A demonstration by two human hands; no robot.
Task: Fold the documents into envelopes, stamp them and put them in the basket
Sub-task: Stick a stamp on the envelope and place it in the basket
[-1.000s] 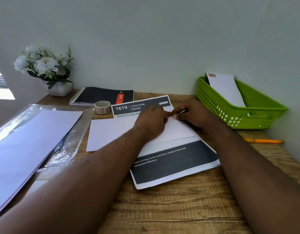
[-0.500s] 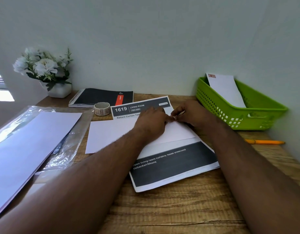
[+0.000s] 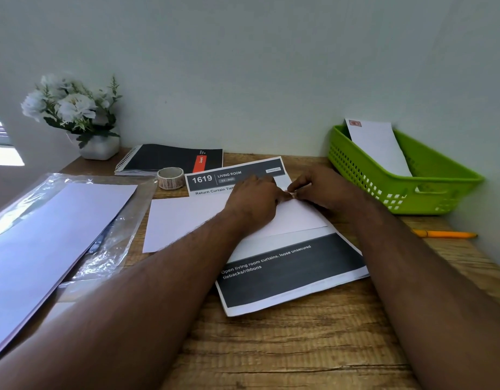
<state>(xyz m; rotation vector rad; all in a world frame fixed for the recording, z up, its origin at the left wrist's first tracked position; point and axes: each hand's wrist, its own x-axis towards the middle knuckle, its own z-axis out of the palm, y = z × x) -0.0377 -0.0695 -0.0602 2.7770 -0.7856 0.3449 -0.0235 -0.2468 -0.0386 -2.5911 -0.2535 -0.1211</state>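
Two bare forearms reach forward over a wooden table (image 3: 285, 347), and the hands meet at the top right corner of a white envelope (image 3: 187, 220). Something small and pale with a reddish tint sits where the fingertips touch; it is too small to identify, and the knuckles hide most of it. The left hand (image 3: 254, 201) lies palm down on the envelope, covering its middle, with its fingers (image 3: 279, 196) bent toward that corner. The right hand (image 3: 322, 190) curls its fingers (image 3: 295, 188) in a pinch at the same spot; whether either hand truly grips the small piece cannot be made out.

Under the envelope lies a printed document (image 3: 294, 271), its upper heading partly covered by the left hand. Just left of the fingers, beyond the envelope's top edge, sits a small roll of stamps (image 3: 170, 178). To the right of the fingers stands a green basket (image 3: 429, 190) holding one stamped envelope (image 3: 375, 144) leaning upright. Far left of the fingers, a plastic-wrapped stack of paper (image 3: 46, 235) runs out of view. A spiral notebook (image 3: 173, 160), a flower pot (image 3: 99, 146) and an orange pen (image 3: 446, 235) also rest on the table.
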